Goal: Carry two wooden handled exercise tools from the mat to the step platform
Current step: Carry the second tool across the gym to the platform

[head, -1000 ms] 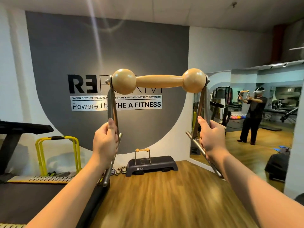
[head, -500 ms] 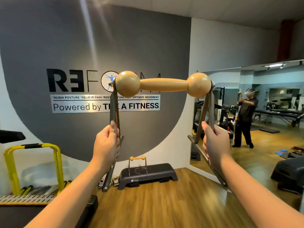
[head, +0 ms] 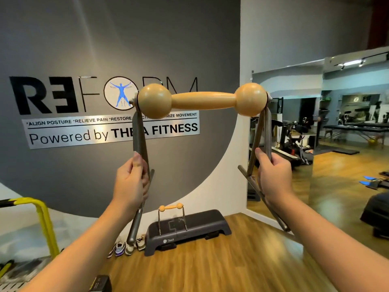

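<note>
I hold a wooden handled exercise tool [head: 203,100] up in front of me, at chest height: a pale wood bar with a ball at each end, on two grey metal legs. My left hand [head: 130,184] grips the left leg and my right hand [head: 273,178] grips the right leg. A second, identical tool [head: 171,208] stands upright on the dark grey step platform [head: 202,225], which sits on the wood floor against the wall ahead, below the held tool.
A yellow metal frame [head: 42,218] stands at the left wall. Several shoes [head: 126,247] lie left of the platform. A wall mirror [head: 315,131] fills the right side. A dark object [head: 376,216] sits at the far right floor.
The view has closed in on the wall and platform and swung right. The yellow frame has slid leftward. My hands keep the same grip on the tool.
</note>
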Demonstrator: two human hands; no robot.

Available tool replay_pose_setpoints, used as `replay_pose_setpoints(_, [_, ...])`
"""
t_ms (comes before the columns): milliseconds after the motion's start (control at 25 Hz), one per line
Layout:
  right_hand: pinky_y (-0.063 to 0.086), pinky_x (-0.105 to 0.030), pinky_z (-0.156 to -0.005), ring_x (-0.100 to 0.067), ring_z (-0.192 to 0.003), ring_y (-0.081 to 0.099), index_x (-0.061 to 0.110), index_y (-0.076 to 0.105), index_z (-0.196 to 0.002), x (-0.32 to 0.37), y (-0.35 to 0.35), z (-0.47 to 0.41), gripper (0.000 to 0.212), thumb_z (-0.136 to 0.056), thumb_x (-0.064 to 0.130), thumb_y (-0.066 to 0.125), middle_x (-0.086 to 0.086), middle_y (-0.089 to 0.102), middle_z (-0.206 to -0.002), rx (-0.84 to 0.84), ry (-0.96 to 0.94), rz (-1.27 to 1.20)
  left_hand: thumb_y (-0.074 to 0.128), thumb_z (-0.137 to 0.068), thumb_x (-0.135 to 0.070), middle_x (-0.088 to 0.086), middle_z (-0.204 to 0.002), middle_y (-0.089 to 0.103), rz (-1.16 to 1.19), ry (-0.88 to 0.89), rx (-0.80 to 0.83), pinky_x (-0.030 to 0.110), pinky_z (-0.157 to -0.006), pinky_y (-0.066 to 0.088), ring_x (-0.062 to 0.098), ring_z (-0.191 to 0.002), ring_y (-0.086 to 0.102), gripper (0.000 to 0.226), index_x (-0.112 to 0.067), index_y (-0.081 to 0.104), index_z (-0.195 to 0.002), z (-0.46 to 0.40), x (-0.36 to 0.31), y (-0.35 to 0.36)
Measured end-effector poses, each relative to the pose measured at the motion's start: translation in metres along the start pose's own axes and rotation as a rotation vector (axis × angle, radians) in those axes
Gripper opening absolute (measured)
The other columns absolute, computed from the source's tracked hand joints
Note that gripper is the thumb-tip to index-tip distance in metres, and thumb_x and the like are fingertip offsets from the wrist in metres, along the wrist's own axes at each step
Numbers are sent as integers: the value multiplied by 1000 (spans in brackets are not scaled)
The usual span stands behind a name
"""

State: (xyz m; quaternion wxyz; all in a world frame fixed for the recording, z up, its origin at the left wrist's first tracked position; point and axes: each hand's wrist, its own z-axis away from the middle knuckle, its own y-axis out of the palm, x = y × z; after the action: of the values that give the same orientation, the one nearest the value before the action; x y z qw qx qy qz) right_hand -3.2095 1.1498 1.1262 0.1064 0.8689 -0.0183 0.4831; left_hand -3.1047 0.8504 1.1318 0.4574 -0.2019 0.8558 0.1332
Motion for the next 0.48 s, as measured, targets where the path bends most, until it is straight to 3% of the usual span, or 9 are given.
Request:
replay_pose_setpoints(240, [35, -16, -40, -1, -41, 41, 39, 61, -53, -87, 39, -141, 43, -96, 46, 61, 15, 45, -45, 14, -13, 40, 36, -106, -53, -1, -53, 35, -12, -50, -78, 22, -36, 24, 13, -40, 28, 49, -10, 49, -85, -121, 81, 68])
replay_pose_setpoints(480, [37, -35, -53, -17, -52, 43, 32, 58, -58, -195, 87, -257, 43, -96, 50, 61, 9, 45, -50, 23, 10, 100, 28, -99, -73, 0, -50, 29, 75, -192, -134, 22, -38, 18, 14, -38, 22, 66, -18, 45, -66, -231, 175, 113])
